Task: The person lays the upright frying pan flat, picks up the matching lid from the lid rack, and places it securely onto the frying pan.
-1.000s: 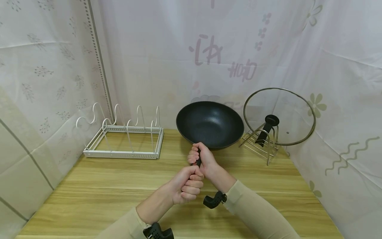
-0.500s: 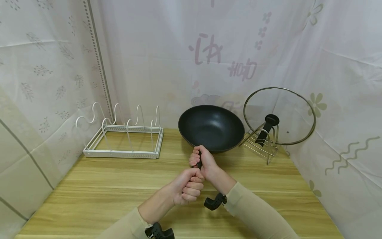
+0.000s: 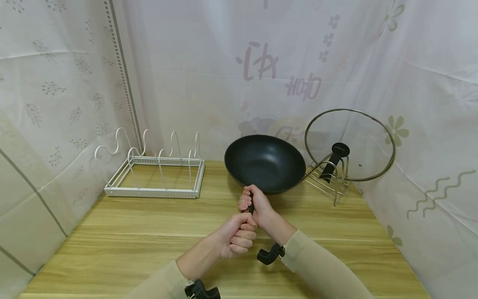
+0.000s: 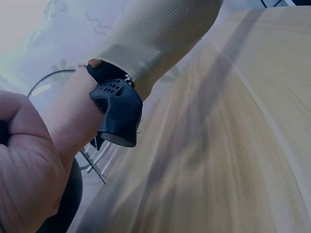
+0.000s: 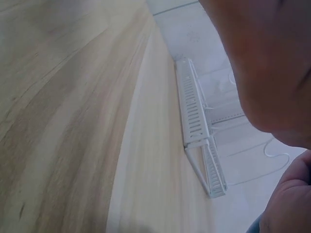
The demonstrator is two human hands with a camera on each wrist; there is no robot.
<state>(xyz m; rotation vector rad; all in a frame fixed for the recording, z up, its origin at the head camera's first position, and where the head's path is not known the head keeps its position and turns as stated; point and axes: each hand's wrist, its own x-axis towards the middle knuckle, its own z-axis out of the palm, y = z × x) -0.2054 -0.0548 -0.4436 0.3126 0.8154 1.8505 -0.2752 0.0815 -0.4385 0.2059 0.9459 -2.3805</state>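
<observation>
A black wok [image 3: 265, 162] is held out in front, its inside facing up and toward me in the head view. My right hand [image 3: 258, 205] grips the wok's handle [image 3: 250, 203] close to the bowl. Directly behind it, nearer to my body, my left hand [image 3: 236, 236] curls around the end of the same handle and hides it. A dark strip of the wok [image 4: 74, 201] shows past the hand in the left wrist view. Whether the wok's base touches the table cannot be told.
On the left stands a white pan rack [image 3: 153, 193] with several wire loops. At the right, a glass lid [image 3: 367, 149] with a black knob leans upright in a small metal wire stand [image 3: 335, 189]. Patterned curtains [image 3: 209, 83] enclose the wooden table [image 3: 142, 236].
The wok has come down and a little toward me, and shifted slightly right. Both hands moved along with it, keeping their hold on the handle. Rack and lid stayed put.
</observation>
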